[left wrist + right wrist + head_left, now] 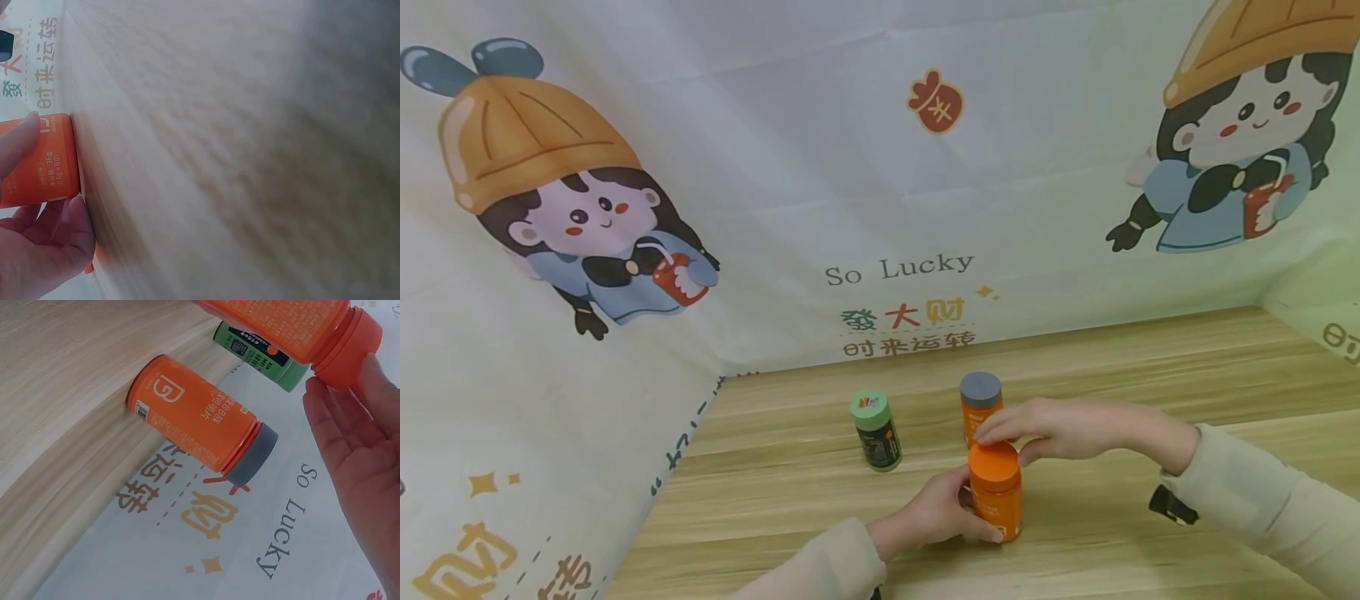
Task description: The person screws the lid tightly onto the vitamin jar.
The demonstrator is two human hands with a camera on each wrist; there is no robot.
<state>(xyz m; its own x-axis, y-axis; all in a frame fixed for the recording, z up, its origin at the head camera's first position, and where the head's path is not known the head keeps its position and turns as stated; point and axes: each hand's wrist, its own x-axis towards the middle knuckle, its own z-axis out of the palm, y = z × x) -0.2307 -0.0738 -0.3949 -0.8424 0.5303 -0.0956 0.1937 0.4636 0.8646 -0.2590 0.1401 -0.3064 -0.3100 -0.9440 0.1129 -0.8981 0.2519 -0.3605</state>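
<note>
An orange supplement bottle (997, 504) with a matching orange cap (995, 461) stands upright on the wooden tabletop. My left hand (942, 510) grips its lower body, thumb on the near side and fingers round the other; the left wrist view shows the bottle's base (76, 156) at the table. From above, my right hand (1063, 429) pinches the cap, with thumb and fingertips at its edge in the right wrist view. Just behind stands a second orange bottle with a grey cap (981, 390), partly hidden by the right hand and the front bottle.
A dark bottle with a green cap (870, 405) stands to the left on the wood-grain tabletop (760, 483). A white printed cloth (790, 167) rises behind the table and along its left side. Another cloth edge (1322, 283) borders the right.
</note>
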